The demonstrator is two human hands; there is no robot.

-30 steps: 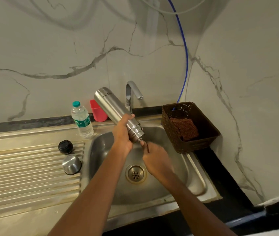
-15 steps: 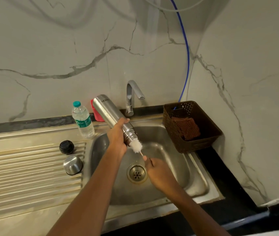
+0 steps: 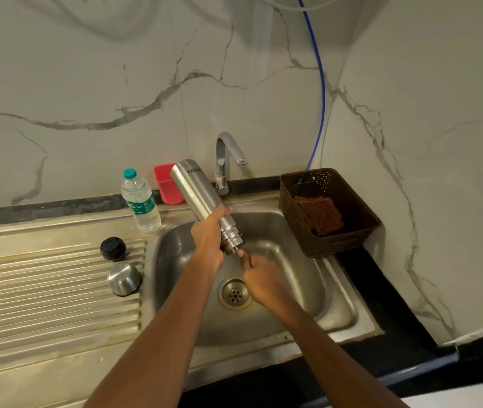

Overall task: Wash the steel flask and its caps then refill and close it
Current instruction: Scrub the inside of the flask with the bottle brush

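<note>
Fingers (image 3: 223, 211) of my left hand (image 3: 209, 240) curl round the steel flask (image 3: 197, 191) just above its threaded neck, tipping the mouth down over the sink (image 3: 308, 278) so whatever is inside drains out. My right hand (image 3: 263, 281) pinches a thin dark handle (image 3: 250, 260) right at that mouth. Its working end is inside the flask, out of sight (a brush, I'd guess). Blur hides the right fingers' exact placement. The 2 caps, a black cap (image 3: 113, 248) and a steel cap (image 3: 124, 278), sit apart on the drainboard (image 3: 43, 284), away from the scrubbing.
</note>
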